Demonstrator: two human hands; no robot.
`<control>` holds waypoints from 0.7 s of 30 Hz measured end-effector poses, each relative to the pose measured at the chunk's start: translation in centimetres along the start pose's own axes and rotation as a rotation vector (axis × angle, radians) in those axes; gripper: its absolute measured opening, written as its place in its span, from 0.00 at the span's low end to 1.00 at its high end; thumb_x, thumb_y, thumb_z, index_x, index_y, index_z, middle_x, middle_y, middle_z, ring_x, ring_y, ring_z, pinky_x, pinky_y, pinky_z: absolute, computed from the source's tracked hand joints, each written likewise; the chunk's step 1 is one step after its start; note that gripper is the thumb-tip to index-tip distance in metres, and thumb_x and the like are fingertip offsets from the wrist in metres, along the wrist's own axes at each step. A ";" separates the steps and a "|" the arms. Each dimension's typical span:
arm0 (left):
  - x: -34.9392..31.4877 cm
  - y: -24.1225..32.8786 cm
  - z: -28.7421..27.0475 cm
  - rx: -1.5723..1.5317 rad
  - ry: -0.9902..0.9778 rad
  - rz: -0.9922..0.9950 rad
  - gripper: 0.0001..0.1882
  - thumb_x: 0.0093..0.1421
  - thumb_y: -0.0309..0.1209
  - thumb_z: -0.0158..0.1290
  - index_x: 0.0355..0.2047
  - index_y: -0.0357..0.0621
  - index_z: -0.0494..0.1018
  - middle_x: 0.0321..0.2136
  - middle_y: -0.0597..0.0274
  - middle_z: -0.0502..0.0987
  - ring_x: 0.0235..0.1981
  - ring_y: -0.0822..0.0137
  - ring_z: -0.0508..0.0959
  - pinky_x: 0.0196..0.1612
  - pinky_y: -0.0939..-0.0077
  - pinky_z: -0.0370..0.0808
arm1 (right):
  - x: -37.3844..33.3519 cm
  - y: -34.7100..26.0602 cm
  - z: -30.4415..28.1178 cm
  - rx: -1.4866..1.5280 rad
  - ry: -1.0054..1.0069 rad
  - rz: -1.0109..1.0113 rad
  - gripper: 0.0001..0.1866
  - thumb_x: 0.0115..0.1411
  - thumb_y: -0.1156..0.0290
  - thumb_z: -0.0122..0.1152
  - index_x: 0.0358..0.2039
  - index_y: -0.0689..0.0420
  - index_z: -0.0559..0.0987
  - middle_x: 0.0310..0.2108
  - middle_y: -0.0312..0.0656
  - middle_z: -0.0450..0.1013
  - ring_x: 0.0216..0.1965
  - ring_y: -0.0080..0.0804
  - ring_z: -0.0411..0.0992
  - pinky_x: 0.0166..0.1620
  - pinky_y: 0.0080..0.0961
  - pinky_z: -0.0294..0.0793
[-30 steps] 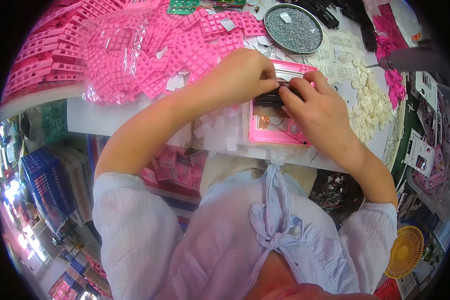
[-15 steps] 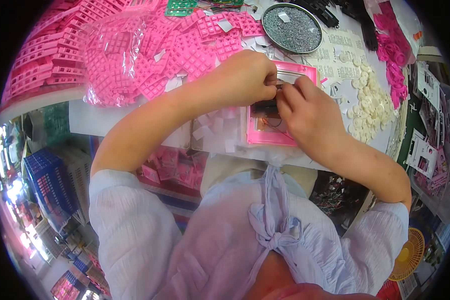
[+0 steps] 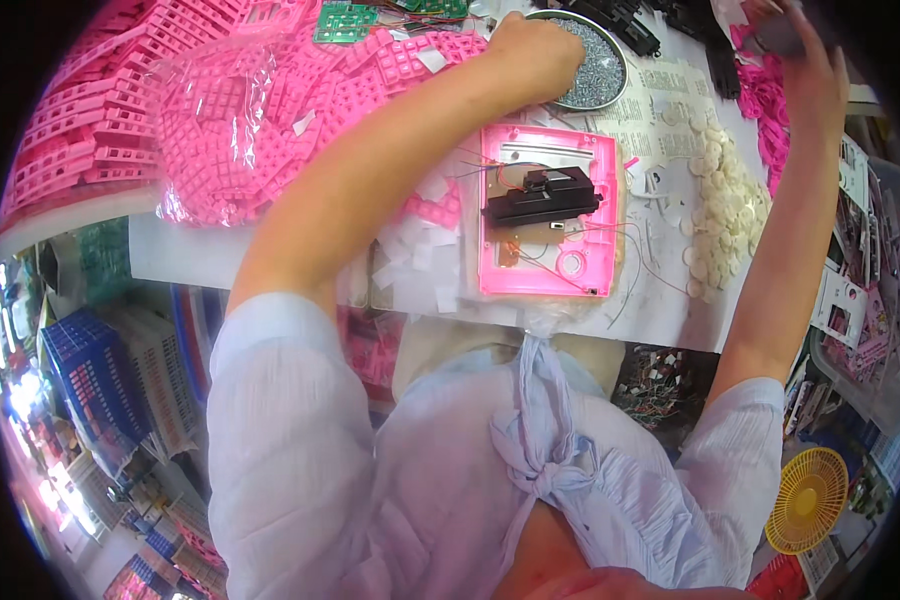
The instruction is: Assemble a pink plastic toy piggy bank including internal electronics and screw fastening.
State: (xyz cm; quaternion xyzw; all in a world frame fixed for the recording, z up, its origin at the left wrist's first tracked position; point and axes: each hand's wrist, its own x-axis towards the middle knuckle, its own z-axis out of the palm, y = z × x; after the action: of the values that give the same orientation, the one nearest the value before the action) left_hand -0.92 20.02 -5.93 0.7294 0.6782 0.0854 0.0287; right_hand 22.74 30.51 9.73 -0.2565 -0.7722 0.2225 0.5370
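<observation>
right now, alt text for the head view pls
Seen from above, a person's left hand reaches into a round metal dish of small parts while the right hand lifts a dark object at the far right. Between them lies a pink plastic housing with wires.

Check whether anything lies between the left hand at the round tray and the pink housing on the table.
Nothing visible does. The left hand rests in the round tray of small grey parts, directly beyond the pink housing; only bare table and printed paper lie between them.
</observation>
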 end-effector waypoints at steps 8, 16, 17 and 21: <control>-0.5 0.1 -1.8 0.073 0.081 0.111 0.13 0.55 0.37 0.51 0.25 0.44 0.82 0.29 0.49 0.82 0.35 0.51 0.82 0.42 0.48 0.72 | -2.7 -3.8 2.4 0.645 -0.334 0.278 0.25 0.61 0.67 0.63 0.56 0.63 0.69 0.33 0.45 0.77 0.32 0.33 0.77 0.40 0.33 0.80; -3.5 1.8 -5.7 -0.207 0.310 0.178 0.10 0.56 0.36 0.55 0.25 0.44 0.80 0.27 0.56 0.81 0.34 0.56 0.82 0.42 0.53 0.72 | -6.5 -7.0 3.5 0.909 -0.407 0.260 0.23 0.63 0.65 0.57 0.57 0.60 0.69 0.30 0.42 0.74 0.31 0.32 0.74 0.44 0.33 0.77; -6.1 2.7 -7.2 -0.149 0.383 0.261 0.09 0.57 0.36 0.57 0.27 0.45 0.79 0.25 0.61 0.81 0.32 0.60 0.81 0.39 0.58 0.73 | -7.2 -6.7 3.1 1.051 -0.469 0.281 0.21 0.66 0.65 0.51 0.58 0.57 0.70 0.31 0.39 0.74 0.33 0.31 0.73 0.43 0.32 0.74; -14.6 6.1 -9.0 -0.273 0.254 0.301 0.07 0.55 0.32 0.63 0.33 0.48 0.79 0.28 0.64 0.81 0.31 0.64 0.80 0.43 0.66 0.68 | -10.4 -10.3 3.3 1.231 -0.469 0.209 0.21 0.68 0.62 0.49 0.59 0.52 0.69 0.23 0.30 0.68 0.26 0.23 0.66 0.34 0.26 0.70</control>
State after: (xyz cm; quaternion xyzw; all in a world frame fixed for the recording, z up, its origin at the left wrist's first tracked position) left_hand 2.63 4.34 2.61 0.7949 0.5423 0.2706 0.0283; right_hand 21.09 15.78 7.59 0.0788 -0.5716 0.7237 0.3787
